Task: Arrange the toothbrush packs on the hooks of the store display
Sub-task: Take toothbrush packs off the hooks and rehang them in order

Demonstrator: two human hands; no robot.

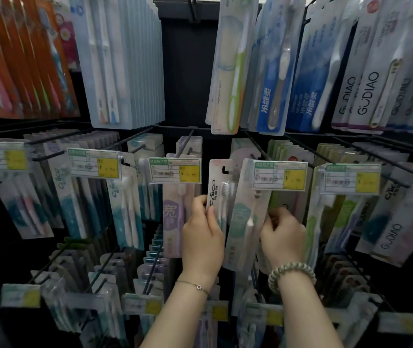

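The left hand [201, 237] is pinching a white toothbrush pack [216, 189] upright, not yet hung, just left of the tilted green pack [240, 217] the right hand [282, 234] is gripping, and its hole may be heading past the hook tip hidden behind the price tag [279, 175].

I see glossy clear plastic over smooth card on the white pack [216, 194] and the green pack [247, 217]. The hooks [185, 146] look like thin, dark, matt metal wire. The price tags [175, 170] are paper in shiny plastic sleeves. The bead bracelet [291, 275] looks smooth and polished.
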